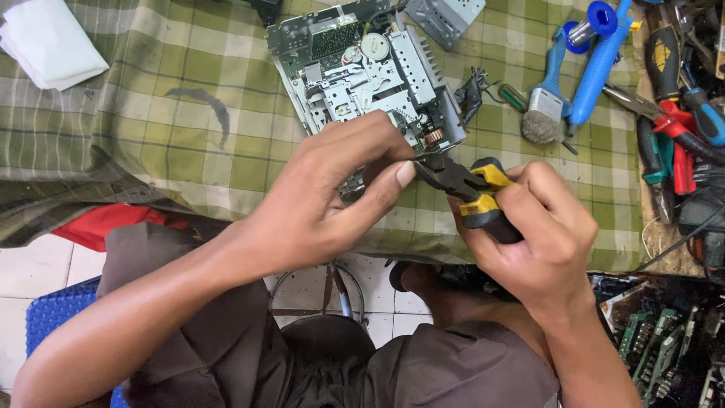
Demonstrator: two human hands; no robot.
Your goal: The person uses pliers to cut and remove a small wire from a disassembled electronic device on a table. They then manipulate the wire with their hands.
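Head view: looks straight down at two hands over a bench.
Lap: brown clothes (pixel 249 355) lowest in the picture, white floor tiles (pixel 30 272) and a blue stool (pixel 57 313) beside.
Left hand (pixel 332 200): curled, thumb and fingers pinched near the front edge of the metal box, likely to keep it steady; held part hidden under the fingers.
Right hand (pixel 540 230): wrapped tight around the yellow and black handles of the pliers (pixel 461 185).
Pliers: dark nose points left, tip right by the left thumb, at the near corner of the box; grip on anything too small to tell.
Metal box (pixel 370 72): opened-up silver player with its cover off, lies flat on the cloth just past the hands, so the inside parts show.
Cloth (pixel 166 98): green checked, spread over the bench, probably a soft bed for small parts.
Right side: blue-handled tools (pixel 596 57), a small brush (pixel 538 125), red and black tools (pixel 680 132), close enough to grab.
Lower right: green circuit boards (pixel 657 347) in a pile.
Far left corner: white folded rag (pixel 49 45).
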